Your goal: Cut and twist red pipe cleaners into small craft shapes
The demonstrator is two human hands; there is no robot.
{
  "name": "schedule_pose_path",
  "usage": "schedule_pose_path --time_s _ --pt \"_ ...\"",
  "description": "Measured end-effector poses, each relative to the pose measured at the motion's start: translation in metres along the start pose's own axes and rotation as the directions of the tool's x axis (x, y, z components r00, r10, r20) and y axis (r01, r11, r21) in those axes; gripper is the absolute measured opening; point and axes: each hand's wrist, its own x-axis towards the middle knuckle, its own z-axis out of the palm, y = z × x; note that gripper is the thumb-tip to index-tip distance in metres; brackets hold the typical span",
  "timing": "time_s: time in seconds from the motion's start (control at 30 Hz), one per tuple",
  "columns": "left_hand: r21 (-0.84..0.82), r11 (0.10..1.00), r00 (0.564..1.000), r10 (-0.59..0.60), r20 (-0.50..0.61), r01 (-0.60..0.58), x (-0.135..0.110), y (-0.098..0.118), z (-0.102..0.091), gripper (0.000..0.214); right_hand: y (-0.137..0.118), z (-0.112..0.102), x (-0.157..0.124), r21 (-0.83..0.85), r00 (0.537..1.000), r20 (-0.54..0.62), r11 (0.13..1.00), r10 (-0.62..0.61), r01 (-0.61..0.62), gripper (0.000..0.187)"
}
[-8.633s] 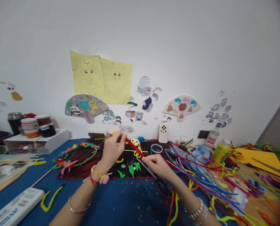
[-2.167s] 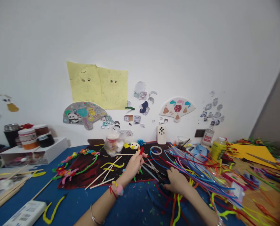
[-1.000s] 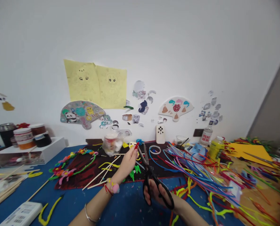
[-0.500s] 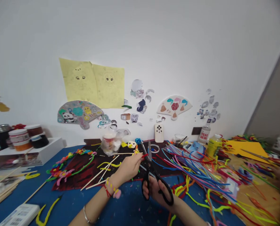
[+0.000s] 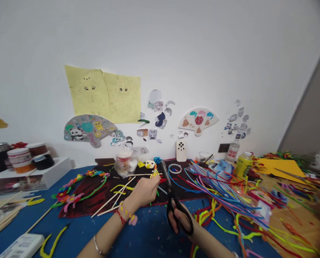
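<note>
- Fingers (image 5: pixel 155 181) of the left hand (image 5: pixel 145 191) are pinched shut on a short red pipe cleaner piece (image 5: pixel 162 180), holding it just above the dark red mat (image 5: pixel 95 195).
- Right hand (image 5: pixel 180 219) has its fingers through the black loops of the scissors (image 5: pixel 171 191) and closed round the handles. The blades stand together, pointing up and away, right at the red piece.
- Judging from that, the snip on the red piece looks made or all but made. Whether the end is fully severed is too small to tell.
- Green and yellow offcuts lie on the mat beside wooden sticks (image 5: pixel 114 200) and a pipe-cleaner flower garland (image 5: pixel 76 186), which looks like finished work.
- Uncut pipe cleaners (image 5: pixel 230 200) sprawl over the tabletop (image 5: pixel 138 233) to the right, so plenty of stock seems left.
</note>
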Motion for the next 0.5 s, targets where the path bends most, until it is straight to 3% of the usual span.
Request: schedule_pose_path --time_s 0.17,0.23,0.27,0.37,0.5 --pt "-0.124 0.988 0.996 -0.094 -0.010 0.092 0.002 -0.005 0.002 0.017 -0.020 -0.007 0.003 -0.223 0.993 -0.114 0.975 -0.018 -0.008 0.048" --pt "-0.206 0.969 0.990 -0.139 0.017 0.139 0.004 -0.002 0.004 0.021 -0.027 -0.019 0.009 -0.382 0.975 -0.221 0.917 0.029 -0.114 0.046" --pt "-0.253 0.953 0.986 -0.162 0.045 0.168 0.006 0.000 0.006 0.024 -0.029 -0.028 0.013 -0.489 0.955 -0.291 0.847 0.065 -0.207 0.045" --pt "-0.395 0.873 0.954 -0.215 0.210 0.284 0.009 0.006 0.013 0.034 -0.030 -0.063 0.020 -0.562 0.910 -0.414 0.782 0.017 -0.270 0.041" --pt "-0.523 0.720 0.855 -0.190 0.483 0.456 0.009 0.011 0.021 0.037 -0.025 -0.108 0.017 -0.616 0.874 -0.486 0.701 0.019 -0.358 0.034"
